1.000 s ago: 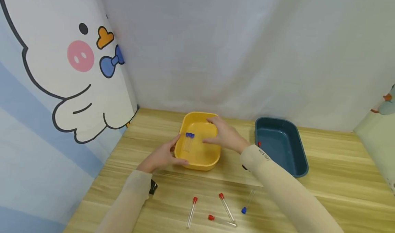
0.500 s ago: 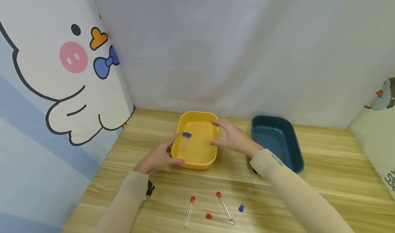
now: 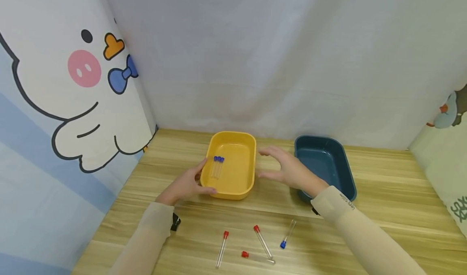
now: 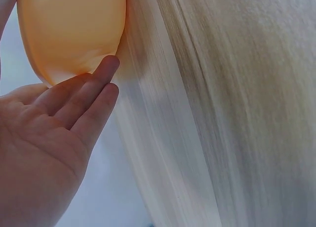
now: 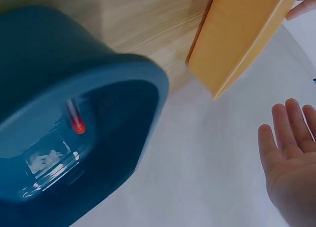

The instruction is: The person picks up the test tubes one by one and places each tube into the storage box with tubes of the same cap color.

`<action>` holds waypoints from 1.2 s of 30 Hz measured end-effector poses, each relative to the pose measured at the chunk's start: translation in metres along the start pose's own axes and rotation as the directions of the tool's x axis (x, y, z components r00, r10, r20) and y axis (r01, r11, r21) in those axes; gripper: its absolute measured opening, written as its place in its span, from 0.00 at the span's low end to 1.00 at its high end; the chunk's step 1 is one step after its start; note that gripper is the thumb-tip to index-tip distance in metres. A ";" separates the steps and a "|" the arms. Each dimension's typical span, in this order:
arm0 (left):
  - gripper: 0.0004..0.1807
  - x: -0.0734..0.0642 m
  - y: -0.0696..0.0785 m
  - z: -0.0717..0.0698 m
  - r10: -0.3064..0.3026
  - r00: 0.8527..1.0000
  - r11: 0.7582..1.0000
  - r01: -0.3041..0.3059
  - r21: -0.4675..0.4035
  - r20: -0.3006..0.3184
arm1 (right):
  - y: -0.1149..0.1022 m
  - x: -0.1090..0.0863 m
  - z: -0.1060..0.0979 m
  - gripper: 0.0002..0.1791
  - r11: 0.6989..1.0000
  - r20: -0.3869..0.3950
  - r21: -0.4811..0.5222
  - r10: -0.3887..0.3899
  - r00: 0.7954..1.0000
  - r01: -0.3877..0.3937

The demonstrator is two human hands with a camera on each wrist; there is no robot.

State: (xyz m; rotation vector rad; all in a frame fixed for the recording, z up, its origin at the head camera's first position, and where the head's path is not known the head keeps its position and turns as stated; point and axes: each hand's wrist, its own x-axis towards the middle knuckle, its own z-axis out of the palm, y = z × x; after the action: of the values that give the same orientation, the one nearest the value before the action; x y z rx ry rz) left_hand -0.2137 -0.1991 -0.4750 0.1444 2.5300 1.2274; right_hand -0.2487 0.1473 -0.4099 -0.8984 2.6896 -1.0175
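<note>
My left hand [image 3: 187,185] touches the near-left corner of a yellow plastic bin [image 3: 238,169], thumb at the front rim. In the left wrist view its fingers [image 4: 101,76] lie nearly straight against the bin's outer wall. Three blue-capped test tubes [image 3: 219,160] lie side by side inside the bin. My right hand [image 3: 288,169] hovers apart from the bin's right side, fingers and thumb spread, holding nothing. Under that forearm stands a dark teal bin [image 3: 344,173]; in the right wrist view a red-capped tube [image 5: 78,124] lies inside it.
Nearer me on the wooden table [image 3: 197,242] lie three red-capped tubes, one upright in view [image 3: 221,251], one slanted [image 3: 263,242], one crosswise [image 3: 259,259]. A blue-capped tube [image 3: 283,244] lies to their right. A pale cloth wall [image 3: 233,64] rises behind.
My right hand has moved away from the yellow bin's right rim, drawing to the right over the teal bin's side. The left hand stays at its corner. The head view has shifted slightly.
</note>
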 end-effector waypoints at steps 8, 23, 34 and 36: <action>0.68 0.000 0.000 0.000 -0.002 1.000 1.000 0.002 -0.011 0.005 | 0.002 -0.023 -0.003 0.41 1.000 0.028 -0.017 0.013 1.000 -0.013; 0.70 0.000 -0.006 0.002 -0.026 1.000 1.000 0.026 -0.010 -0.018 | 0.007 -0.049 -0.003 0.37 0.996 0.058 -0.085 -0.026 0.998 0.031; 0.69 0.002 -0.004 0.004 -0.005 1.000 1.000 0.005 -0.008 -0.008 | 0.014 -0.077 0.009 0.33 0.988 0.048 -0.126 -0.079 0.996 0.084; 0.69 0.002 -0.003 0.004 -0.009 1.000 1.000 0.009 0.000 -0.011 | 0.014 -0.082 0.012 0.32 0.987 0.055 -0.130 -0.089 0.995 0.095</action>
State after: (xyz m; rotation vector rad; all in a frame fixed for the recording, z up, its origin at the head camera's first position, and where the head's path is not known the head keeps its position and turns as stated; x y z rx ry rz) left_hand -0.2146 -0.1979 -0.4801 0.1271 2.5375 1.2276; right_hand -0.1850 0.1963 -0.4353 -1.0660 2.7237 -0.8300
